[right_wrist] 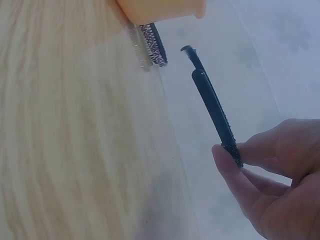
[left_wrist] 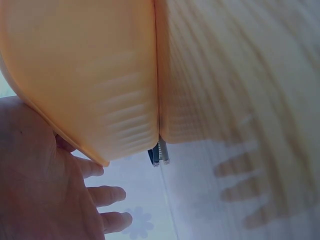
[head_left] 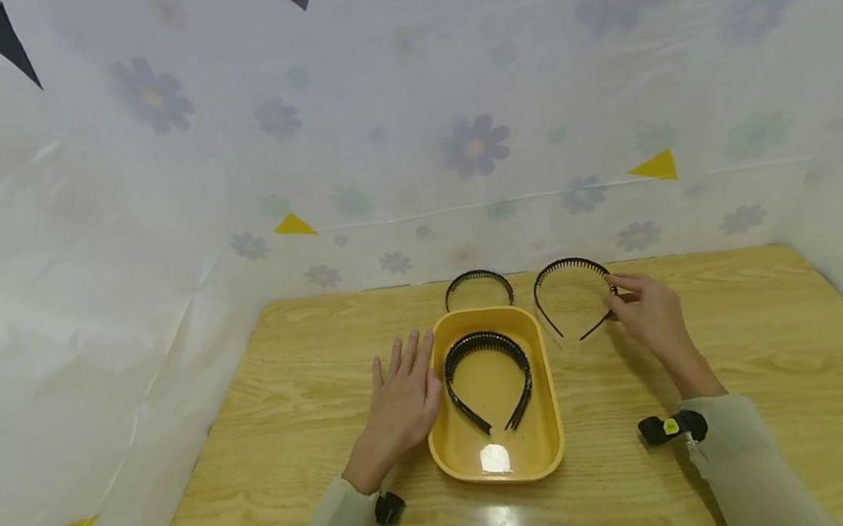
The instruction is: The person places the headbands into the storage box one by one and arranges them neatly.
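My right hand (head_left: 650,310) pinches a black toothed headband (head_left: 570,262) by its right side, to the right of a yellow tray (head_left: 554,402). In the right wrist view the headband (right_wrist: 214,107) appears edge-on between thumb and fingertips, above the table. My left hand (head_left: 403,394) lies with fingers extended along the tray's left rim; the left wrist view shows it against the outer wall of the tray (left_wrist: 90,75). Inside the tray several black headbands (head_left: 524,363) lie nested together, their ends toward me. Another black headband (head_left: 478,274) sits just behind the tray, its lower part hidden.
A wood-grain table (head_left: 287,442) carries everything. Behind it hangs a pale flowered sheet (head_left: 380,133), which also covers the left and right sides. Yellow triangles (head_left: 657,165) are stuck on the sheet. Black bands (head_left: 672,427) are worn at both wrists.
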Demonstrator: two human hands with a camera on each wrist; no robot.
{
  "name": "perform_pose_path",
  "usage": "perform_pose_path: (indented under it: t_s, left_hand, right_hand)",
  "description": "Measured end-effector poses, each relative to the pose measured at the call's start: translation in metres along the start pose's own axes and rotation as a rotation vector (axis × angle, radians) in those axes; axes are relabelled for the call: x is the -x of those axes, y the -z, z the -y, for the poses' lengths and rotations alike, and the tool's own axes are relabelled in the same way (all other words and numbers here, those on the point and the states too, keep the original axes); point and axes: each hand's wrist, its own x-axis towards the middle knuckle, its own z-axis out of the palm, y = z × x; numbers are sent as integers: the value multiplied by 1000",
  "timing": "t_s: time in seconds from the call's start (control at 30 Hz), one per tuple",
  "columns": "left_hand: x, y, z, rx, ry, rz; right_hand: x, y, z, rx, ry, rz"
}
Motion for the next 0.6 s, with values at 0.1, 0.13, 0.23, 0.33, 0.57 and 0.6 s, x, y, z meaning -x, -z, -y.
perform_pose_path:
  t_s: [0.1, 0.13, 0.23, 0.33, 0.57, 0.6]
  left_hand:
    - [-1, 0, -1, -2, -1, 7]
    - [-1, -1, -1, -5, 1, 10]
    - [-1, -1, -1, -7, 5, 14]
    - [-1, -1, 0, -17, 9, 20]
    - [0, -1, 0, -6, -2, 3]
    - [0, 0, 0, -2, -2, 1]
  right_hand:
    - [2, 3, 2, -4, 19, -20]
    - [2, 5, 3, 0, 28, -26]
    - [3, 7, 6, -9, 43, -33]
    - [3, 9, 10, -5, 63, -49]
    - [3, 10, 21, -35, 131, -101]
    - [3, 10, 23, -45, 140, -104]
